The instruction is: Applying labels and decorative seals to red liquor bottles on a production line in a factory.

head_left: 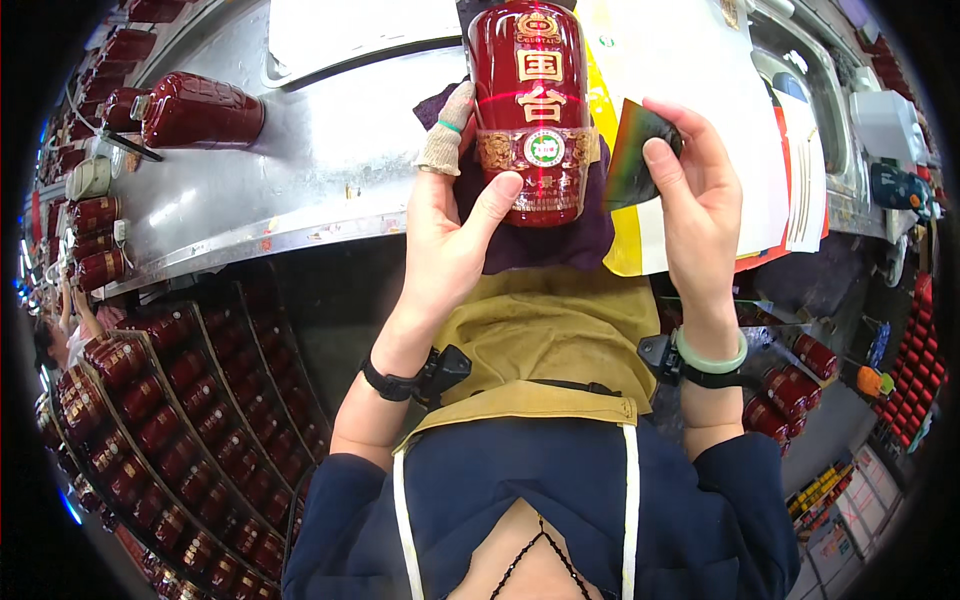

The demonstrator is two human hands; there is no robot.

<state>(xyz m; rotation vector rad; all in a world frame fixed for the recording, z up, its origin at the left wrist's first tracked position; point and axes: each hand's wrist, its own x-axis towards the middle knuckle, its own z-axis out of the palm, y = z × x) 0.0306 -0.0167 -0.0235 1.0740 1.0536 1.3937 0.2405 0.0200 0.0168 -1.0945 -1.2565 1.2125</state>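
Note:
A glossy dark red bottle (535,75) with gold lettering and a round green-and-white label lies on a dark purple cloth (520,252) at the table's front edge. My left hand (447,235) grips its lower left side, thumb on the front, with a knitted finger cover (443,140) and green band on a finger. To the right of the bottle, my right hand (700,195) pinches a thin, dark, flat piece (640,150) with a green-orange sheen between thumb and fingers. That piece is held just off the bottle. Thin red light lines cross the bottle's front.
Another red bottle (205,110) lies on the metal table (330,150) at left. White and yellow sheets (690,50) cover the table's right part, near a metal basin (815,60). Racks of red bottles (190,400) stand lower left, near another person's arm (85,310). More bottles (785,395) stand lower right.

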